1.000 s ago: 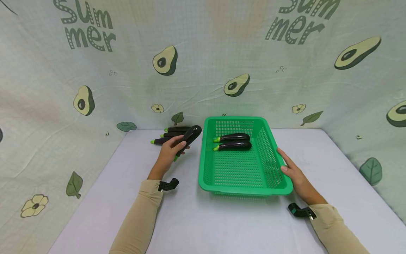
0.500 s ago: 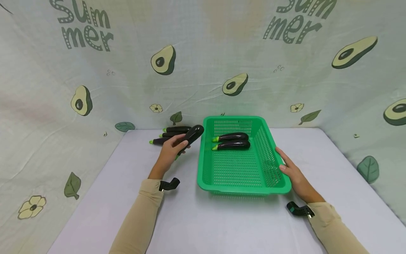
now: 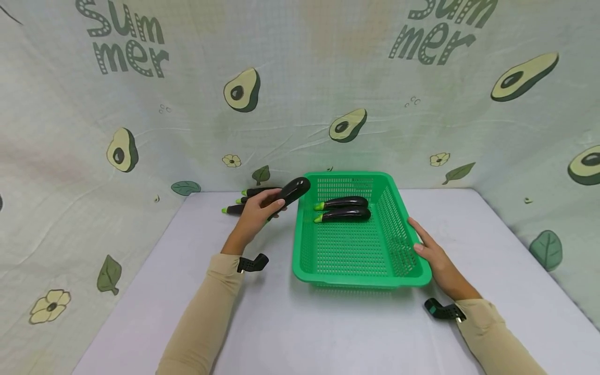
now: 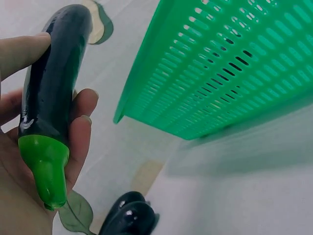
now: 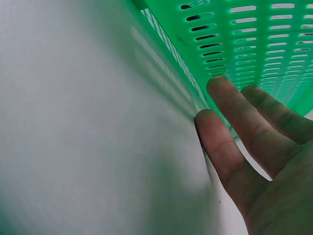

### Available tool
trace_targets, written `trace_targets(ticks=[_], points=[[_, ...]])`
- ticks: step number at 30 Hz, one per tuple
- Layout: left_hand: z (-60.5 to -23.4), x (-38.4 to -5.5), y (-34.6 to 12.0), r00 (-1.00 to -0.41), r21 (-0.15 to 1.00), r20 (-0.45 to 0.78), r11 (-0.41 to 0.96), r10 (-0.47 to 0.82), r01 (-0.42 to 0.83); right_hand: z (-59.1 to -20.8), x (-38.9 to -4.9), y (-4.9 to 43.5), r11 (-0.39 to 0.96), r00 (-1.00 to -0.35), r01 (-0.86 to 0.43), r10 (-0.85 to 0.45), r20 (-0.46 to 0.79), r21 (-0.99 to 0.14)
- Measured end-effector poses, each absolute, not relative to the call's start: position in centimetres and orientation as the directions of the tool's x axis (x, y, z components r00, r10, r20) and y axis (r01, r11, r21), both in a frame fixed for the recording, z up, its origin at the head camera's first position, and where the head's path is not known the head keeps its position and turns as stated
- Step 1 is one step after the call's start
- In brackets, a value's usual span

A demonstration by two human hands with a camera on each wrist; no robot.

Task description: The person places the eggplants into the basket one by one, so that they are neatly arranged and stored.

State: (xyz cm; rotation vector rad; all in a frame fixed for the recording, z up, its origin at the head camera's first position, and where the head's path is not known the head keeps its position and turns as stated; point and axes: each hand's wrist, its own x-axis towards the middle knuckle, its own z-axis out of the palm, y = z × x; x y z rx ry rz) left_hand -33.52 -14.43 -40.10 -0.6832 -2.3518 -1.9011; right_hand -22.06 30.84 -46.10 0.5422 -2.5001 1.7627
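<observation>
Cloth (image 3: 290, 57) printed with avocados, leaves and "summer" lettering hangs behind a white-covered table (image 3: 290, 333). Green slotted basket (image 3: 353, 255) stands on it between the two hands, nearer the right one. The right hand (image 3: 438, 260) lies against the basket's right side, thumb at the rim, fingers extended and touching the slotted outer wall rather than curling round it. The left hand (image 3: 257, 211), left of the basket, holds one eggplant (image 3: 295, 190) between thumb and fingers, tilted, green cap toward the palm, its dark blunt end overlapping the rim's far left corner in the head view. Two eggplants (image 3: 347, 202) lie side by side inside the basket, green ends left; three more eggplants (image 3: 234, 209) lie partly hidden behind the left hand
</observation>
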Motion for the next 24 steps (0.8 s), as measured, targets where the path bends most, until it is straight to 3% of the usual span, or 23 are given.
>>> trace_targets(ticks=[24], points=[[-38.0,-33.0,-12.4,-0.883,0.896,0.291,0.219,0.368,0.387,-45.9,-21.9,30.8,0.306,-0.941,-0.295,-0.254,0.221,-0.905]])
